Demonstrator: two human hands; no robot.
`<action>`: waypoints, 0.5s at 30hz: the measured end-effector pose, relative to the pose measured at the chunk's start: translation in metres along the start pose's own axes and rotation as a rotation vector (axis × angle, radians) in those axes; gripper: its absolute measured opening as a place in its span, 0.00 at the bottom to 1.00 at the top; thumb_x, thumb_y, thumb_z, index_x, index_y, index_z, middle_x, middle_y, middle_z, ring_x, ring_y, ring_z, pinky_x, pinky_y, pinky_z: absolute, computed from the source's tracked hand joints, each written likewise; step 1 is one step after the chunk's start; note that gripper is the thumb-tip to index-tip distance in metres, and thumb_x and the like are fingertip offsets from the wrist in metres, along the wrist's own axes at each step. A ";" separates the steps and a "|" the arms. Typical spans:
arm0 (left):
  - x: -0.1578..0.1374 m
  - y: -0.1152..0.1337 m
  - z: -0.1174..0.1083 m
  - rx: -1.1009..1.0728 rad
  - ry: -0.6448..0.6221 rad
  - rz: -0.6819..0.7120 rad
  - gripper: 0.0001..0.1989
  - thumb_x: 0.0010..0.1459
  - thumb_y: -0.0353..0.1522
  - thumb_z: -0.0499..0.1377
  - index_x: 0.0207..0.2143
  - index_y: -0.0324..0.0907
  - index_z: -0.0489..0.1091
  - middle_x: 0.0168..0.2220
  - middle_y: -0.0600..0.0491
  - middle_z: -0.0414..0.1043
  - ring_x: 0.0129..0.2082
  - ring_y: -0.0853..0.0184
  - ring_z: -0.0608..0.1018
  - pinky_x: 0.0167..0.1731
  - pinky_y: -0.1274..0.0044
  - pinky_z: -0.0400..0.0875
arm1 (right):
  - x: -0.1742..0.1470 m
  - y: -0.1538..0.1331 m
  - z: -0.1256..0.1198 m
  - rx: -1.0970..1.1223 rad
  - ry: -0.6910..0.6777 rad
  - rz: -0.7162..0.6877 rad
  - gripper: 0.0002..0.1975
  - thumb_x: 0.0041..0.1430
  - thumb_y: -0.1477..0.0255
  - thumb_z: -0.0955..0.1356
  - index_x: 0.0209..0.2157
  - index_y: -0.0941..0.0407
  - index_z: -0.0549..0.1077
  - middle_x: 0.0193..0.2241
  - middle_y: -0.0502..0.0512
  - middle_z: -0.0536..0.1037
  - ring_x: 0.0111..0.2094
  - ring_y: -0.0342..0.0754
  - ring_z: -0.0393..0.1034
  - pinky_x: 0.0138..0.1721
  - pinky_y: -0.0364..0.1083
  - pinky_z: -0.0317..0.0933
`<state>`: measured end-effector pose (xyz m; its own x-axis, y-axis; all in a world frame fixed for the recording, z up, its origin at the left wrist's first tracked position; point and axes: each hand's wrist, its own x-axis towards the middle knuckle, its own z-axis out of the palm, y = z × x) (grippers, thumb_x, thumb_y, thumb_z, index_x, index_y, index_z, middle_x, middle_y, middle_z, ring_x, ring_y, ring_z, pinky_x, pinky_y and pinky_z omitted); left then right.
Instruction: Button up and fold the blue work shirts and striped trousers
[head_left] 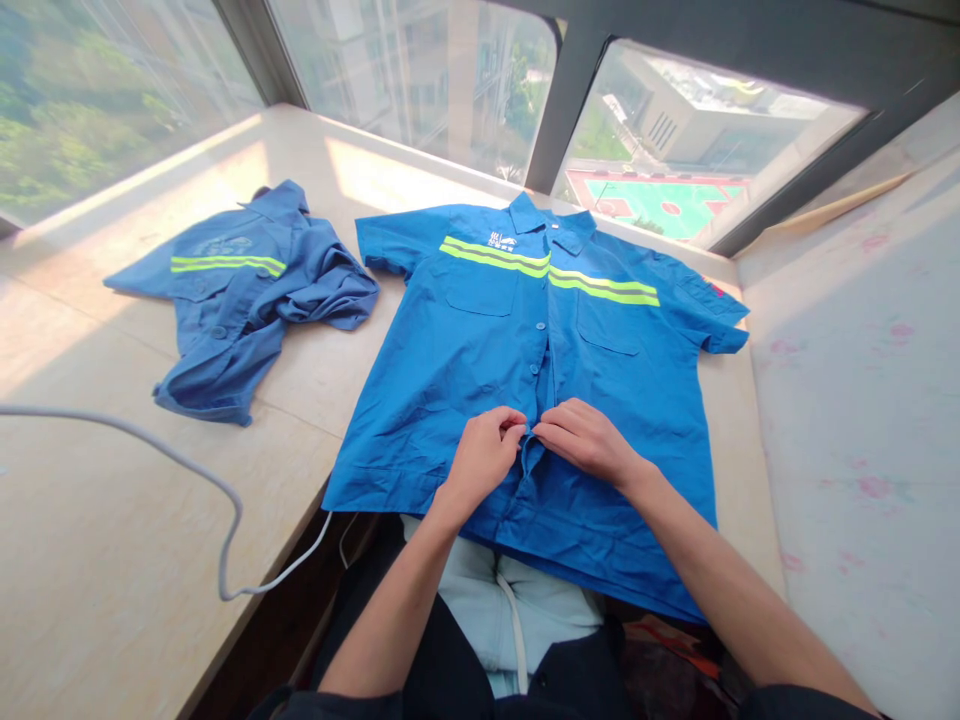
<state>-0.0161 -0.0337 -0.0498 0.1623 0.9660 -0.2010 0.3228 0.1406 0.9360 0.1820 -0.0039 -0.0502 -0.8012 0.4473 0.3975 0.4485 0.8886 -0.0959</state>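
- The blue shirt [465, 350] lies face up on the worktop [67, 540], directly under and ahead of both hands; its collar [576, 238] points to the windows [412, 80] and its lower hem hangs past the near edge.
- I have the left hand [484, 455] pinching the cloth at the front opening, thumb against fingertips.
- The right hand [585, 438] meets it from the other side, fingertips gripping the same strip; I cannot tell whether a button sits between them.
- The relation I watch: the opening runs lengthwise from collar to hem, and the hands face each other across it, fingertips almost touching. Neither is clearly nearer to that line.
- From the pinch, a lower button [535, 369] lies straight up the opening toward the collar, and an upper button [541, 326] lies beyond it, both outside my fingers.
- Just below the pinch, the fabric puckers and gapes a little; the chest stripe [495, 258] lies fairly flat, well ahead.
- A second shirt [225, 290] is bunched to the left, well apart from both hands, with a pale cable [238, 515] looping nearer the body.
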 end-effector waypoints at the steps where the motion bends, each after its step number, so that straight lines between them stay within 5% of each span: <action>1: 0.000 -0.002 0.001 -0.031 0.001 -0.001 0.07 0.60 0.29 0.56 0.36 0.42 0.75 0.31 0.54 0.79 0.27 0.68 0.80 0.32 0.78 0.73 | -0.002 0.000 0.001 0.003 0.021 0.002 0.10 0.69 0.76 0.61 0.39 0.56 0.74 0.33 0.56 0.77 0.32 0.46 0.66 0.35 0.47 0.59; 15: 0.005 -0.011 0.001 -0.219 -0.055 -0.042 0.08 0.58 0.28 0.56 0.34 0.40 0.76 0.29 0.54 0.78 0.25 0.71 0.79 0.27 0.81 0.71 | -0.012 -0.002 0.022 0.010 0.209 0.036 0.14 0.66 0.78 0.64 0.51 0.54 0.73 0.36 0.58 0.79 0.36 0.48 0.72 0.38 0.48 0.66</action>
<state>-0.0174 -0.0305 -0.0612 0.2058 0.9458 -0.2512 0.1211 0.2301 0.9656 0.1823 -0.0085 -0.0751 -0.6847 0.4489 0.5742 0.4705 0.8739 -0.1221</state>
